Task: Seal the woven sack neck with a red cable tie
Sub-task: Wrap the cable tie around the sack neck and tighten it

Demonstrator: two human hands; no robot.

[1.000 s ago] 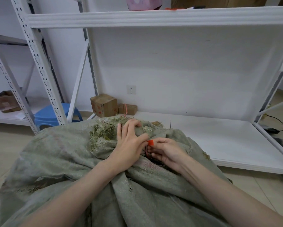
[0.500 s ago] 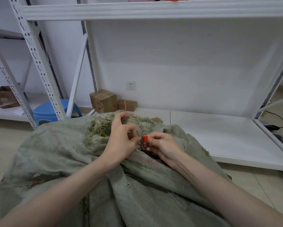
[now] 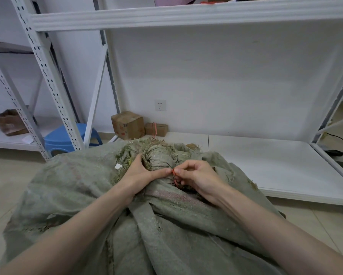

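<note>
A grey-green woven sack (image 3: 83, 191) fills the lower part of the head view. Its frayed mouth is bunched into a neck (image 3: 159, 158) near the middle. My left hand (image 3: 141, 175) grips the gathered neck from the left, thumb stretched along its underside. A thin red cable tie (image 3: 174, 178) runs round the right side of the neck. My right hand (image 3: 196, 175) pinches the tie between thumb and forefinger, right against my left thumb tip. Most of the tie is hidden by fabric and fingers.
A white metal rack surrounds the sack: low shelf board (image 3: 265, 161) to the right, upper shelf (image 3: 186, 14) overhead, perforated upright (image 3: 47, 76) at left. Two cardboard boxes (image 3: 128, 125) stand by the wall. A blue plastic stool (image 3: 67, 137) sits left.
My left hand has slid from on top of the sack mouth to gripping the bunched neck from the side. The neck looks more tightly gathered. My right hand still pinches the tie.
</note>
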